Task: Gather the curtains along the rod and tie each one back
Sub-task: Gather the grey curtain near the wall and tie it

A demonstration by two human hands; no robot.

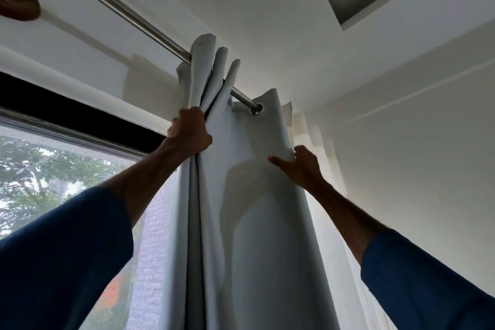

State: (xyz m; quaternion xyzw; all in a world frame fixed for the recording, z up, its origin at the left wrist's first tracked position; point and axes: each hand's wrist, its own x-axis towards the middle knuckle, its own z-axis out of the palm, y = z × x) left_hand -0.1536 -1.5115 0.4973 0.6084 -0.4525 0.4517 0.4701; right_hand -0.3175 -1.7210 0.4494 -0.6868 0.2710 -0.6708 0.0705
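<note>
Near the middle of the view, one steel curtain rod [128,12] slants down from 11 o'clock. On its lower end hangs one pale grey eyelet curtain [257,209], with three folds bunched upright on the rod and one metal eyelet [256,109] showing at 4 o'clock of them. Two blue sleeves [67,249] reach up: the left grip [188,131], just toward 9 o'clock from centre, is clenched round the bunched folds below the rod, and the right grip [300,166], toward 4 o'clock, pinches the curtain's far edge between thumb and fingers. One window [53,169] fills 8 o'clock, and one sheer curtain [316,136] hangs behind at 3 o'clock.
</note>
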